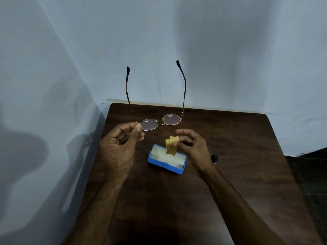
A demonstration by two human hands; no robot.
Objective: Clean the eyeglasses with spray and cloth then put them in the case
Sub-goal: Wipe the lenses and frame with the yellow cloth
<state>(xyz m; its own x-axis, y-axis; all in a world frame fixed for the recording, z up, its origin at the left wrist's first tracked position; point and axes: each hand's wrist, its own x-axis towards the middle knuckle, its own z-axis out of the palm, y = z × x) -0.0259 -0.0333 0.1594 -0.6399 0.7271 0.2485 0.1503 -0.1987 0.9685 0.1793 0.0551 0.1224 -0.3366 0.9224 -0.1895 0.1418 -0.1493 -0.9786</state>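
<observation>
1. Pinched between the thumb and forefinger of the left hand (120, 144), the eyeglasses (160, 122) were held up above the far part of the table, gripped at the hinge corner beside the lens nearer that hand.
2. Both temple arms stood unfolded and pointed up and away from the person, their dark tips showing against the pale wall (230, 50); the two round lenses in their thin gold-coloured rim faced roughly upward and towards the camera.
3. Fingers of the right hand (192, 147) were loosely curled, with a folded yellow cloth (170, 145) caught between the thumb and the fingertips, its free end hanging down.
4. That cloth hung just over the case and was apart from the glasses, below the lens on that side.
5. A blue case (166, 164) lay open on the dark wooden table (238, 174), between the two wrists and nearer the person than the glasses.
6. Its pale lining was visible and nothing lay inside it; only the hanging end of the cloth overlapped its far edge in this view, and whether it touched the lining could not be told.
7. Just beyond the right wrist, a small dark object (214, 158) sat on the table, mostly hidden by the hand, so what it was could not be told.
</observation>
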